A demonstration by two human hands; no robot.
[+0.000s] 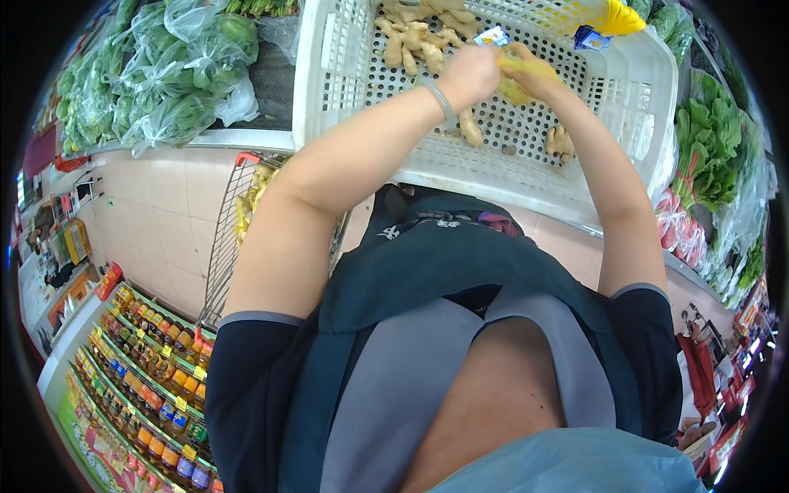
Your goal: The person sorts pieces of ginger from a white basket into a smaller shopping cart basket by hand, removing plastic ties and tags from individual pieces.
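Above a white plastic crate (376,154), my left hand (471,73) and my right hand (533,73) are close together with a yellow mesh bag (515,92) between them. The fingers of both are closed on the mesh. A blue and white label (492,36) shows just beyond my left hand; what the bag contains is hidden. Ginger roots (419,44) are heaped at the crate's far left. A single ginger piece (470,128) lies below my left wrist, and another ginger piece (560,143) rests beneath my right forearm.
Yellow netting (619,17) with labels hangs over the crate's far right corner. Bagged green vegetables (185,68) lie to the left, leafy greens (709,135) to the right. A wire shopping cart (225,240) holding yellow-netted goods stands by my left elbow. Shelves of jars (154,376) are behind it.
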